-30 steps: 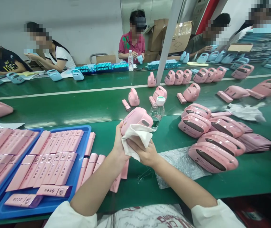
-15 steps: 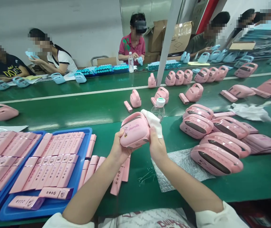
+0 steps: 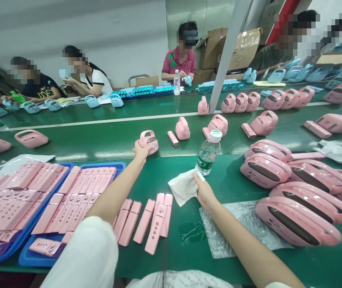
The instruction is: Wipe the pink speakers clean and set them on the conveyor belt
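Note:
My left hand [image 3: 141, 152] is stretched forward, its fingers closed around the lower side of a pink plastic housing with a carry handle [image 3: 149, 141], at the near edge of the conveyor belt. Closer to me, my right hand [image 3: 204, 191] pinches a white cloth [image 3: 185, 188] that hangs down to the left over the table. Right behind the cloth stands a clear water bottle [image 3: 208, 154] with a white and green cap. Several pink oblong pieces [image 3: 156, 224] with round holes lie on the table between my forearms.
Blue trays [image 3: 27, 256] of pink pieces fill the left. Stacked pink housings [image 3: 297, 216] stand at right beside bubble wrap [image 3: 219, 232]. More housings sit along the green belt [image 3: 114, 140], crossed by a metal post [image 3: 226, 56]. Co-workers [image 3: 180, 60] sit on the far side.
My left hand has carried the pink housing away from me, forward and left, onto the belt side. My right hand has drawn back from it with the cloth, which now hangs open.

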### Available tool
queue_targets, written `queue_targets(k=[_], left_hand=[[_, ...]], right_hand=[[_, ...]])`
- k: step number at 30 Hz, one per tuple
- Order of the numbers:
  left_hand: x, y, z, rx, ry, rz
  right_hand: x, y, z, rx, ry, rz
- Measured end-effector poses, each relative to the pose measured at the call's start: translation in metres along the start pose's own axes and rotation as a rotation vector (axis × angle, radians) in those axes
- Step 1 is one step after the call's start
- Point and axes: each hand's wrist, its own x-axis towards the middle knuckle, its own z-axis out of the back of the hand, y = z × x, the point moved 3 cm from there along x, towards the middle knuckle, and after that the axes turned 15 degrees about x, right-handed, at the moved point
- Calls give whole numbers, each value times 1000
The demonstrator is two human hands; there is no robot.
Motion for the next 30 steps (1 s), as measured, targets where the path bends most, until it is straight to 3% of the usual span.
queue_targets(k=[3, 6, 11, 15, 18, 20, 23, 24, 25, 27, 30], left_hand=[[35, -10, -4, 167, -110, -40], [53, -11, -7, 286, -128, -77], [61, -4, -5, 443, -117, -67], [54, -17, -2, 575, -63, -40], [25, -31, 9, 668, 22, -86], [-13, -34, 21, 718, 168, -176], [-91, -21, 39, 801, 548, -288], [-119, -13, 42, 932, 749, -389], [-143, -5, 45, 1046, 879, -479], [-173, 8, 51, 1207, 922, -539], [-181, 15, 58, 1200, 946, -516]], right_hand=[[5, -4, 1, 46, -12, -59], [5, -5, 1, 76, -3, -89], [8, -7, 3, 104, 5, -120], [9, -9, 7, 115, 8, -133], [8, -9, 10, 118, -13, -137], [6, -8, 10, 116, -26, -146], [5, -8, 10, 120, -27, -160], [5, -8, 10, 124, -27, -161], [5, -8, 10, 130, -28, -161], [5, -9, 9, 145, -34, -162], [5, -8, 8, 181, -44, -168]])
